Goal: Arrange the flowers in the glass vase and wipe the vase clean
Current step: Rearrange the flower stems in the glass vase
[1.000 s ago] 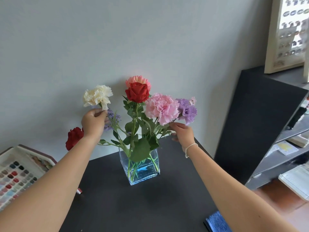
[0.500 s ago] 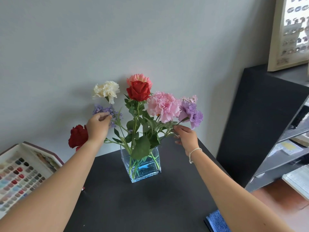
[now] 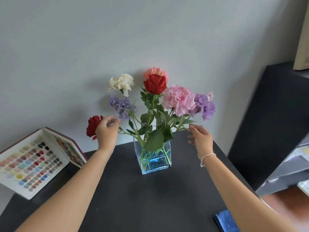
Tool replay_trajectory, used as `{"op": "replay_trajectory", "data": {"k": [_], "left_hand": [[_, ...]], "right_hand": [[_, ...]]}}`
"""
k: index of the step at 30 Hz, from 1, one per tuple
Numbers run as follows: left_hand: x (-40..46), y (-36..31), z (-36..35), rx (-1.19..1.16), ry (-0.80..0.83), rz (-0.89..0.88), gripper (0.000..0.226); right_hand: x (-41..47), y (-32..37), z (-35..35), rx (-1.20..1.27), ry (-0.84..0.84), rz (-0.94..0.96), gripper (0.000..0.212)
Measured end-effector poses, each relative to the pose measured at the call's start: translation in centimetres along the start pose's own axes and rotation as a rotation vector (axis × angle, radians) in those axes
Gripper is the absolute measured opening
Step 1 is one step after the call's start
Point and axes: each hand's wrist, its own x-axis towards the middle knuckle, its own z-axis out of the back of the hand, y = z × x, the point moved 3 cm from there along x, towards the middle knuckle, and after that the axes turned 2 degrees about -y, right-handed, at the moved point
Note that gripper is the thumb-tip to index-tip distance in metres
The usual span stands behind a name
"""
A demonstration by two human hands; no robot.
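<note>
The glass vase point(image 3: 153, 155) stands upright near the back of the dark table point(image 3: 150, 198), close to the wall, holding water and a spread of flowers point(image 3: 155, 97). It looks like a square, thin-walled piece: rigid, smooth, likely slippery where wet, and breakable, with the water adding weight low down. The tall stems probably make it top-heavy, so for wiping I would steady it by two opposite flat walls low on the body, not by the rim. The stems look thin and springy, the blooms soft; each is best moved by the stem just under the head.

The left hand point(image 3: 107, 133) sits by the lilac sprig point(image 3: 122, 106), fingers loosely curled and apparently holding nothing; whether the fingertips touch the stem I cannot tell. The right hand point(image 3: 201, 139) hovers with fingers relaxed and spread beside the leaves under the purple carnation point(image 3: 204, 107), gripping nothing.

The low red rose point(image 3: 93, 125) is partly hidden behind the left hand. The blue cloth point(image 3: 225, 221) is cut off at the bottom edge. Stem ends blur together in the water.
</note>
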Motion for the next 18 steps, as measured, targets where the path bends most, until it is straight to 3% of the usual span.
{"op": "replay_trajectory", "data": {"k": [3, 5, 10, 14, 18], "left_hand": [[-2.3, 0.9, -0.1, 0.046, 0.012, -0.083, 0.013], [-4.5, 1.3, -1.1, 0.133, 0.123, -0.204, 0.013], [-8.0, 2.6, -3.9, 0.439, 0.478, -0.455, 0.044], [-7.7, 3.1, -4.8, 0.651, 0.537, -0.530, 0.061], [-7.4, 3.0, -5.4, 0.698, 0.486, -0.579, 0.044]], "right_hand": [[-1.7, -1.0, 0.1, -0.005, -0.016, 0.016, 0.012], [-2.9, -1.7, -0.2, -0.022, -0.001, 0.044, 0.010], [-4.7, -2.3, -1.7, -0.160, 0.090, 0.146, 0.009], [-4.6, -2.3, -2.5, -0.286, 0.102, 0.234, 0.019], [-4.1, -2.3, -3.1, -0.403, 0.097, 0.329, 0.023]]}}
